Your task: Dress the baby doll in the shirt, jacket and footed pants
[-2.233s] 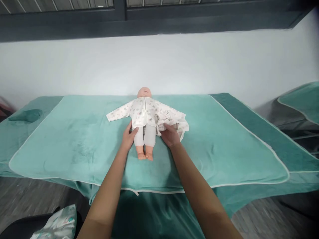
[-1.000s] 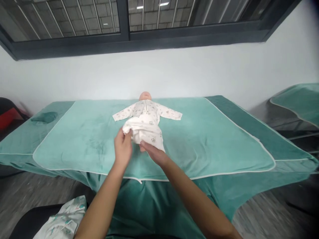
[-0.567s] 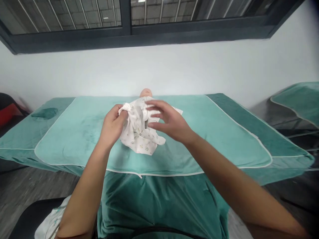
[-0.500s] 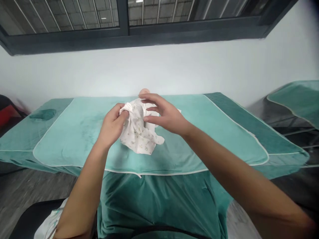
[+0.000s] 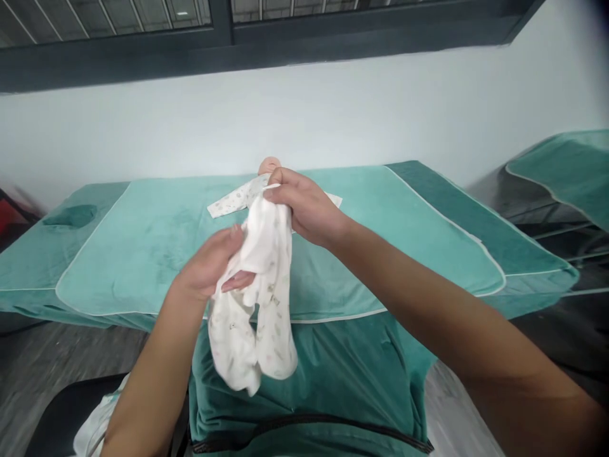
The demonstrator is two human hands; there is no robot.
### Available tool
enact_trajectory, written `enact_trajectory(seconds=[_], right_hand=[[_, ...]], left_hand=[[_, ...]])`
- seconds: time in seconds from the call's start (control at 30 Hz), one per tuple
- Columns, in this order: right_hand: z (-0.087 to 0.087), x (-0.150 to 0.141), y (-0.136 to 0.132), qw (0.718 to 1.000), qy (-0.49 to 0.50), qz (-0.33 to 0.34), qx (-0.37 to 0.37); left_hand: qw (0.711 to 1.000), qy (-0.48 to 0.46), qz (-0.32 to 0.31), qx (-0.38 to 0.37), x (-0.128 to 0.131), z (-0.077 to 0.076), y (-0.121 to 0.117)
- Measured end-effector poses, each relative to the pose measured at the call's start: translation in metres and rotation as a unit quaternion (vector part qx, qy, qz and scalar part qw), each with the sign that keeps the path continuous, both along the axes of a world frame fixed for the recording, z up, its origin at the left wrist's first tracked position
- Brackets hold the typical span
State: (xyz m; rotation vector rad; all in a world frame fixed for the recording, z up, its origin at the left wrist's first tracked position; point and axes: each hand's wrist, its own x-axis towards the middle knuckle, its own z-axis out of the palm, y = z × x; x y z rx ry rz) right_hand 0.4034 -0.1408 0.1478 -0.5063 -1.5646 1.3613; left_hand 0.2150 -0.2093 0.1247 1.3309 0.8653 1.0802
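Note:
White baby pants (image 5: 273, 298) with a small print hang in front of me, both legs dangling over the table's near edge. My right hand (image 5: 309, 206) pinches the top edge between thumb and fingers. Lower on the left, my left hand (image 5: 214, 260) holds the side of the pants, with its thumb outside and its fingertips showing beneath a fold. Behind them lies a baby doll (image 5: 269, 165), its head toward the wall. It wears a white printed top (image 5: 233, 200) with the sleeves spread; the hands and pants hide most of its body.
The doll lies on a light green mat (image 5: 143, 254) over a padded table (image 5: 523, 260). A white wall (image 5: 285, 120) and a dark window frame (image 5: 333, 41) stand behind it. White cloth (image 5: 99, 422) rests on a black chair (image 5: 57, 419) at lower left.
The bunched cloth has come toward me, off the mat, and now hangs open as pants. My right hand, formerly open beside it, has closed on its top edge. The doll's sleeves are uncovered.

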Motion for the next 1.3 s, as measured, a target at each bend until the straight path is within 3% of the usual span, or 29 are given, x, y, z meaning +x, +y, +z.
enact_trajectory(seconds=[0.07, 0.1, 0.13, 0.27, 0.33, 0.4, 0.5, 0.57, 0.67, 0.77, 0.87, 0.93, 1.0, 1.1, 1.2, 1.3], right_hand=[[-0.007, -0.001, 0.0, 0.999, 0.015, -0.021, -0.038], [-0.01, -0.002, 0.0, 0.998, 0.015, -0.033, -0.053], [-0.013, -0.003, 0.0, 0.997, 0.013, -0.045, -0.065], [-0.025, 0.0, 0.001, 0.993, 0.001, -0.081, -0.081], [-0.029, 0.006, 0.003, 0.994, -0.058, -0.06, -0.068], [-0.03, 0.014, 0.004, 0.982, -0.17, 0.037, -0.067], [-0.03, 0.024, 0.003, 0.931, -0.299, 0.188, -0.091], [-0.033, 0.026, 0.001, 0.929, -0.303, 0.189, -0.094], [-0.04, 0.025, -0.001, 0.954, -0.252, 0.129, -0.101], [-0.045, 0.024, 0.0, 0.978, -0.153, 0.047, -0.136], [-0.049, 0.023, 0.001, 0.982, -0.072, -0.007, -0.175], [-0.055, 0.022, 0.0, 0.977, -0.049, -0.006, -0.206], [-0.064, 0.021, -0.003, 0.973, -0.045, 0.016, -0.224], [-0.077, 0.02, -0.011, 0.963, -0.135, 0.094, -0.211], [-0.083, 0.018, -0.016, 0.947, -0.228, 0.129, -0.186], [-0.085, 0.015, -0.011, 0.969, -0.118, 0.038, -0.214]], left_hand=[[0.988, 0.037, -0.14, -0.056, 0.004, -0.009, -0.002], [0.981, 0.049, -0.169, -0.076, 0.007, -0.013, -0.001], [0.985, 0.049, -0.143, -0.08, 0.01, -0.016, 0.0], [0.995, -0.05, 0.063, -0.054, 0.017, -0.023, 0.013], [0.989, -0.1, 0.11, -0.027, 0.017, -0.022, 0.019], [0.985, -0.115, 0.128, -0.009, 0.017, -0.021, 0.022], [0.985, -0.111, 0.127, -0.04, 0.018, -0.022, 0.023], [0.984, -0.11, 0.116, -0.079, 0.019, -0.027, 0.023], [0.987, -0.089, 0.08, -0.111, 0.015, -0.038, 0.022], [0.991, -0.013, -0.022, -0.128, 0.007, -0.05, 0.019], [0.979, 0.061, -0.117, -0.155, 0.004, -0.059, 0.014], [0.986, 0.04, -0.078, -0.144, 0.007, -0.063, 0.013], [0.993, -0.034, 0.029, -0.105, 0.012, -0.064, 0.016], [0.98, -0.122, 0.145, -0.065, 0.02, -0.062, 0.024], [0.978, -0.122, 0.143, -0.091, 0.023, -0.062, 0.029], [0.98, -0.104, 0.113, -0.127, 0.02, -0.071, 0.028]])
